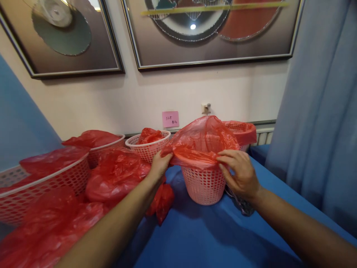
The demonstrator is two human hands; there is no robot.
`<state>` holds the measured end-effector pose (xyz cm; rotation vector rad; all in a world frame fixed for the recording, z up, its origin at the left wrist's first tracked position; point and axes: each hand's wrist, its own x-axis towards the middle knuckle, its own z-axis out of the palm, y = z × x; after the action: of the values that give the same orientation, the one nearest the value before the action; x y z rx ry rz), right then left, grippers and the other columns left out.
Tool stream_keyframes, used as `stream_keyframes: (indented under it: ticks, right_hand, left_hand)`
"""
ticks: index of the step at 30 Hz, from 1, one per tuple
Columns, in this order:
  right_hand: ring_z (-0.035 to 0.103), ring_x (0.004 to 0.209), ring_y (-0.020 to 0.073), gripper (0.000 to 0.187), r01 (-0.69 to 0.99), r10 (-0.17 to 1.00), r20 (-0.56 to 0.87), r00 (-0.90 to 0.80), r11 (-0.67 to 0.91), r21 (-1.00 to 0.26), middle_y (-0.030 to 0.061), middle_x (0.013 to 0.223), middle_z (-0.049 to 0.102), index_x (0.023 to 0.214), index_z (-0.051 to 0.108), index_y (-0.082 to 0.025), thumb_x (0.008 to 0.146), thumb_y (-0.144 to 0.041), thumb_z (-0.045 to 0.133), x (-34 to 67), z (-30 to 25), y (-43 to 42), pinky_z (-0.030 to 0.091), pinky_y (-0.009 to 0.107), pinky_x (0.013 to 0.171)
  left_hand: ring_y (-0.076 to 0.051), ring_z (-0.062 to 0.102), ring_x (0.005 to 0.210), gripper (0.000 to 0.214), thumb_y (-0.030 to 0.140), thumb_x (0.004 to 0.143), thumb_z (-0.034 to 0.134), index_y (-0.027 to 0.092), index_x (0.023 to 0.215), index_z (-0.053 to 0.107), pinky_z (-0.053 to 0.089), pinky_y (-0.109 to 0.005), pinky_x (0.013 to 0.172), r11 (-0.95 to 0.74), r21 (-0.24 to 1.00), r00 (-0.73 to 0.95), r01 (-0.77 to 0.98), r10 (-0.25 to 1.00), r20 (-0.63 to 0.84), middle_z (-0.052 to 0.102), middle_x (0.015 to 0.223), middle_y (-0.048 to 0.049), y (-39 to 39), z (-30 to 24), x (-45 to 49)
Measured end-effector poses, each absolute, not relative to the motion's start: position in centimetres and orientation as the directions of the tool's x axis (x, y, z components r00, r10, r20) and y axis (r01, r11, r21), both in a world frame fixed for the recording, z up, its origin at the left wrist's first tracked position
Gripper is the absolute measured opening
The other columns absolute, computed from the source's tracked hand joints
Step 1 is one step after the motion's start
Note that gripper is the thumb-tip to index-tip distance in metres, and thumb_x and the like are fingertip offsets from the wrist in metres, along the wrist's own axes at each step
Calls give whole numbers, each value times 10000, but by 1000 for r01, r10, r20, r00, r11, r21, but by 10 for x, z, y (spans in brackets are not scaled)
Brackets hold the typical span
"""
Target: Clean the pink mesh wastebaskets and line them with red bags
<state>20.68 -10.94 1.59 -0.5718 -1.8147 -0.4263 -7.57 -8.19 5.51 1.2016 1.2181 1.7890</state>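
Note:
A red plastic bag (202, 139) lines a white perforated basket (205, 186) that stands upright on the blue surface. The near edge of the bag is folded over the basket's rim, while its far part puffs up above it. My left hand (161, 163) is closed on the bag's edge at the left side of the rim. At the front right of the rim, the fingers of my right hand (240, 173) pinch the folded bag edge. The basket's far rim is hidden behind the bag.
More white baskets with red bags stand left: a large basket (55, 175) and a small basket (149, 149). Loose red bags (117, 175) lie between them and my left arm. Behind right is another lined basket (242, 134); a dark bundle (242, 203) lies beneath my right hand.

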Motion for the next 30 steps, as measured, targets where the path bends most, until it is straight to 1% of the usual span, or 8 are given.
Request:
stream_keyframes:
  ticks: [3,7,9,11,14,18,24,30]
  right_hand:
    - [648,1014,240,177,537,176,910,-376,842,59,75,1112,725,1155,625,-204,1000,-153,555,179,29,-117,451,419,900]
    - [640,915,250,150,592,315,830,-461,805,23,83,1033,742,1100,652,-182,963,-170,594,154,30,-111,427,395,781]
    - [631,855,249,193,612,337,800,-496,790,47,87,963,740,1121,655,-171,946,-142,578,153,25,-105,408,393,746]
    - [621,810,238,228,578,295,814,-500,814,60,75,903,733,1130,651,-174,948,-105,532,160,19,-98,401,391,740]
    - [627,800,215,263,440,203,869,-451,898,19,40,896,733,1129,635,-210,950,-78,496,179,16,-87,424,385,767]
    - [657,872,207,240,336,185,904,-386,941,-49,34,971,726,1114,620,-236,933,-91,555,203,15,-77,472,399,823]
    - [666,1060,238,269,424,63,965,-254,904,53,79,1170,707,1105,634,-245,913,-58,619,214,-7,-89,515,459,920]
    - [673,1016,220,290,536,-8,987,-162,839,95,43,1125,699,1060,660,-285,881,-61,700,222,-18,-104,541,445,898]
  left_hand:
    - [-179,672,704,315,254,554,791,157,852,755,519,-259,647,-340,940,-351,-34,885,308,771,809,-29,-83,54,-72]
    - [-166,659,646,334,253,564,784,165,883,740,501,-246,594,-289,957,-353,-30,899,260,758,779,-20,-85,51,-77]
    - [-166,658,620,354,271,570,803,159,900,738,494,-247,570,-254,967,-344,-27,910,230,758,772,-28,-89,50,-82]
    - [-166,663,612,351,284,577,818,149,889,730,493,-247,566,-230,973,-336,-26,919,208,757,765,-38,-96,49,-86]
    - [-148,662,608,324,268,591,806,157,875,698,486,-229,568,-223,974,-343,-43,919,196,747,759,-23,-109,50,-88]
    - [-102,606,547,299,255,603,782,163,870,683,452,-203,529,-220,971,-331,-92,926,178,718,744,10,-127,49,-82]
    - [-91,565,500,248,258,607,779,172,808,661,432,-205,507,-194,969,-311,-152,940,139,679,662,30,-134,43,-79]
    - [-90,570,491,207,248,594,780,172,736,650,428,-202,506,-165,970,-300,-177,948,106,662,613,32,-128,37,-83]
